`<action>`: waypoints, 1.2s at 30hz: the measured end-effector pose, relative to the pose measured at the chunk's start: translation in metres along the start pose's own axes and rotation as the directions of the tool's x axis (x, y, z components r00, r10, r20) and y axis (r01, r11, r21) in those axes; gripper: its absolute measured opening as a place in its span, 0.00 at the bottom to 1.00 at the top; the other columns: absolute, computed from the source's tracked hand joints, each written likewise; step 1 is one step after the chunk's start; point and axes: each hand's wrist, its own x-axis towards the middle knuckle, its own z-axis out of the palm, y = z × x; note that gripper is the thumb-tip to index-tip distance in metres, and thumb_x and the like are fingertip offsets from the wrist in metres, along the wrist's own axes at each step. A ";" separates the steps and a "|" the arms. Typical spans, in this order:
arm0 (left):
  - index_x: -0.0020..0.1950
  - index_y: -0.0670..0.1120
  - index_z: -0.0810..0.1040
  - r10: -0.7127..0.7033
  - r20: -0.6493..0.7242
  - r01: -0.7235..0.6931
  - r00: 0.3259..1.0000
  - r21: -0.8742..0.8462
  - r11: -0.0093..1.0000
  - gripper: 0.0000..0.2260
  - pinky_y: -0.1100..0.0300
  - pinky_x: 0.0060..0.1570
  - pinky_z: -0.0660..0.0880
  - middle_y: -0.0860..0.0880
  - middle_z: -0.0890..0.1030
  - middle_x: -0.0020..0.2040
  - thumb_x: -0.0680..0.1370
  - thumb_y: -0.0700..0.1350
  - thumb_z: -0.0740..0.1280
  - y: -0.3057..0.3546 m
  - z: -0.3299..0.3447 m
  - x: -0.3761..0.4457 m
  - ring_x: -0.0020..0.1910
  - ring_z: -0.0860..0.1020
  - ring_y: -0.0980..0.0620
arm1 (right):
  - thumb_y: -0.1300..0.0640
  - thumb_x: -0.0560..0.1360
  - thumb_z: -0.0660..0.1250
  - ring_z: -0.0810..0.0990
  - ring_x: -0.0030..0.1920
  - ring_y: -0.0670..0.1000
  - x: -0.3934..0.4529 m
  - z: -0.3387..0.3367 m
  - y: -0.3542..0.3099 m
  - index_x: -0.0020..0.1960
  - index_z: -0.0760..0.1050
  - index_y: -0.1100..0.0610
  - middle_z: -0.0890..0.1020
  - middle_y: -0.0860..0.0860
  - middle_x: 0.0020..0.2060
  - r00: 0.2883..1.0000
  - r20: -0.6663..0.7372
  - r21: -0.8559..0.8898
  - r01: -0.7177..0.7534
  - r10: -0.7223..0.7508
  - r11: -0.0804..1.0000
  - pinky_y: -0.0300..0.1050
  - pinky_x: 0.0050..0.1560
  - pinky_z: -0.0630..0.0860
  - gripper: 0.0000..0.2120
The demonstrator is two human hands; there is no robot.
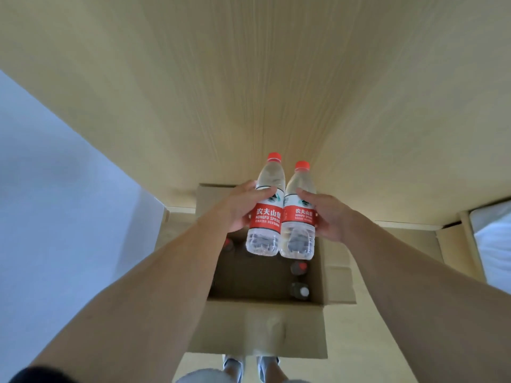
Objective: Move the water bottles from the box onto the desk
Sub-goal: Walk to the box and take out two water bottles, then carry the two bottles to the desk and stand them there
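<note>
Red-capped, red-labelled, the left water bottle [267, 205] is gripped by the left hand [240, 207], fingers curled round its label. Touching it, the right water bottle [299, 214] sits in the right hand [329, 217], fingers wrapped round it. Both are held above the open cardboard box [257, 327], at the near edge of the wooden counter [249, 78]. More bottles [299, 280] stand along the box's right wall.

it looked like a bedroom or dorm-type room: a pale wood-grain desk [276, 78] stood against a plain bluish wall [55, 189], an open cardboard box [257, 327] sat on the light floor, and white bedding [495, 239] showed at the right edge.
</note>
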 end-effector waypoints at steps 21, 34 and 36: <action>0.67 0.42 0.75 0.084 0.243 -0.148 0.966 0.259 0.954 0.23 0.45 0.53 0.81 0.39 0.83 0.57 0.74 0.41 0.76 0.076 0.102 -0.111 0.53 0.84 0.40 | 0.46 0.74 0.74 0.86 0.49 0.57 -0.186 -0.024 -0.007 0.62 0.74 0.59 0.85 0.57 0.50 0.920 -0.335 0.038 0.229 -0.204 0.973 0.55 0.44 0.82 0.24; 0.63 0.52 0.76 -0.105 0.623 -0.349 0.775 0.560 0.752 0.22 0.48 0.47 0.80 0.47 0.85 0.52 0.72 0.50 0.78 -0.015 0.215 -0.191 0.49 0.85 0.45 | 0.44 0.74 0.73 0.87 0.43 0.54 -0.335 -0.060 0.160 0.60 0.77 0.56 0.87 0.54 0.45 0.733 -0.671 0.279 0.387 -0.110 0.879 0.51 0.40 0.82 0.21; 0.62 0.55 0.76 -0.151 0.673 -0.398 0.724 0.586 0.706 0.21 0.48 0.48 0.80 0.49 0.85 0.52 0.72 0.51 0.77 -0.038 0.240 -0.211 0.48 0.85 0.47 | 0.45 0.74 0.74 0.87 0.43 0.54 -0.362 -0.065 0.193 0.61 0.77 0.55 0.87 0.54 0.45 0.678 -0.731 0.319 0.436 -0.074 0.841 0.50 0.39 0.82 0.21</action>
